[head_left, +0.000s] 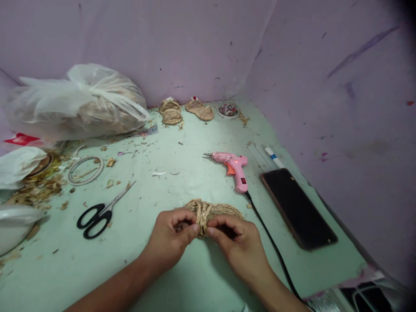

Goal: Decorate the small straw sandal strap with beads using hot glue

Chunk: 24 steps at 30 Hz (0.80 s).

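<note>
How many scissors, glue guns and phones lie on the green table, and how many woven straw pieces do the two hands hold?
Scissors: 1
Glue gun: 1
Phone: 1
Woven straw piece, held by left hand and right hand: 1
Total: 4

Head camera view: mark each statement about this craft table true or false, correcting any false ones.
1. The left hand and right hand both pinch the woven straw piece. True.
2. The pink glue gun lies left of the scissors. False: it lies to their right.
3. A dark phone lies flat right of the glue gun. True.
4. The scissors are in the left hand. False: they lie untouched on the table.
5. The plastic bag sits near right. False: it sits far left.
</note>
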### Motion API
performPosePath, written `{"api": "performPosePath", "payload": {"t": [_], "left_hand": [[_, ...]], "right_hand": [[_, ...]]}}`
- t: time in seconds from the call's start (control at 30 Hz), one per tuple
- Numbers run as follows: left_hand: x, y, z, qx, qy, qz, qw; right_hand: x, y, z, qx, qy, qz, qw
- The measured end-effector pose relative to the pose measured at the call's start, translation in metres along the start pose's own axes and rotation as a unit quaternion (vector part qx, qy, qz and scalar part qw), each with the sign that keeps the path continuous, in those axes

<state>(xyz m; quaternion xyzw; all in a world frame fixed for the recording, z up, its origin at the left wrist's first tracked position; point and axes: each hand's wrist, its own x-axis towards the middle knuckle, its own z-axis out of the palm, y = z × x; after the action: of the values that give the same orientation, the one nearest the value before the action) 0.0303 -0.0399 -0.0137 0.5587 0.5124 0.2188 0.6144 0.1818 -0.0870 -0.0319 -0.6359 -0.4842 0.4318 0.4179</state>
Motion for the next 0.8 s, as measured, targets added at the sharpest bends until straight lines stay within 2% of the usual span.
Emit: {"api": "performPosePath", "payload": {"t": [0.1, 0.23, 0.33, 0.57, 0.8], "left_hand": [[0.001, 0.002, -0.003, -0.014, -0.011, -0.018, 1.0], [0.002, 0.001, -0.01, -0.084, -0.041, -0.06, 0.994], [0.003, 0.001, -0.012, -0.107, -0.018, -0.063, 0.992], [0.007, 0.015, -0.003, -0.071, 0.042, -0.082, 0.993], [0.012, 0.021, -0.004, -0.07, 0.035, -0.073, 0.994]], "right_hand": [[0.001, -0.003, -0.003, 0.007, -0.001, -0.004, 1.0], [0.005, -0.012, -0.009, 0.049, -0.023, 0.014, 0.998], [0.009, -0.018, -0.011, 0.05, -0.047, 0.039, 0.997], [0.017, -0.023, -0.007, 0.036, -0.085, 0.082, 0.992], [0.024, -0.021, -0.006, 0.121, -0.106, 0.143, 0.977]]}}
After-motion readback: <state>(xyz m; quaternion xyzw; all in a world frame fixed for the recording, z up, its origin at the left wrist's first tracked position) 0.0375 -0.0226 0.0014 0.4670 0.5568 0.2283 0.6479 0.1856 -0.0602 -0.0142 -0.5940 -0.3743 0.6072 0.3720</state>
